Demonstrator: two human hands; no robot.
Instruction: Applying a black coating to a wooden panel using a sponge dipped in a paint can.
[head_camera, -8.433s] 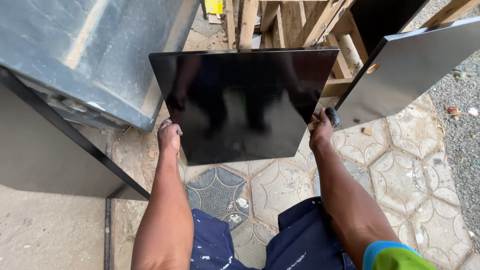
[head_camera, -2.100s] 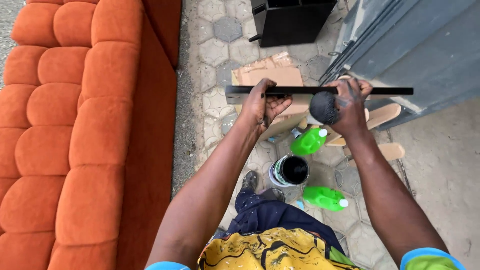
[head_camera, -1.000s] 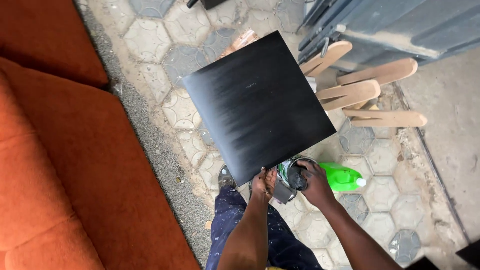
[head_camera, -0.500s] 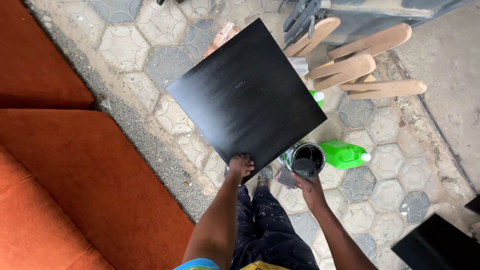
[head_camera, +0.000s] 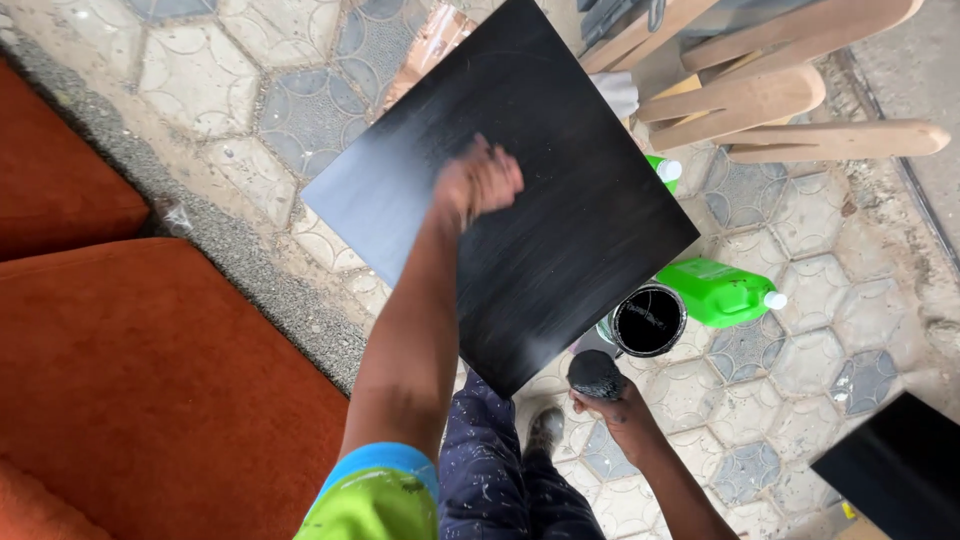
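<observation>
Black square board is the landmark, tilted above the paving; its wet-looking face could smear or slip, I judge, because the left hand lies flat on it, blurred, fingers not closed; below its lower corner the right hand clasps a dark sponge, near the open paint tin.

Your panel reads matt black, faintly streaked, smooth. Your right hand holds a dark, paint-soaked wad; bottle glossy green plastic. Sofa is napped orange cloth; chair parts bare wood.
</observation>
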